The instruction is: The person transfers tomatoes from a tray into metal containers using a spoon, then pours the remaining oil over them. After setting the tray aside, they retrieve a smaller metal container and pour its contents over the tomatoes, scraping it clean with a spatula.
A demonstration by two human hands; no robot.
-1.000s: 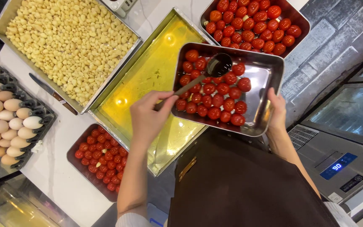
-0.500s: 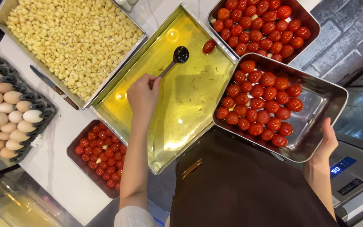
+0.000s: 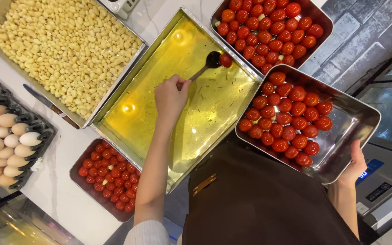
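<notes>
— Spoon [image 3: 207, 63] first: where is it?

— In the left hand [image 3: 171, 96], fingers clenched round the handle. Its dark bowl now touches the single tomato [image 3: 226, 60] lying in the oil at the far corner of the big oil tray [image 3: 128, 122]; half a second ago the bowl was well short of it.

— And the other hand?

— The right hand [image 3: 355, 164] grasps the near corner of the steel pan of tomatoes [image 3: 350, 122], thumb over the rim. The pan has hardly shifted since then, tilted, fruit bunched at its lower side.

— Around them?

— A tray of garlic cloves [image 3: 64, 54], egg carton [image 3: 5, 136], a knife [image 3: 51, 106], two more tomato pans [image 3: 268, 31] [image 3: 107, 174]. Whether the spoon lifts the tomato or only nudges it, I cannot tell.
</notes>
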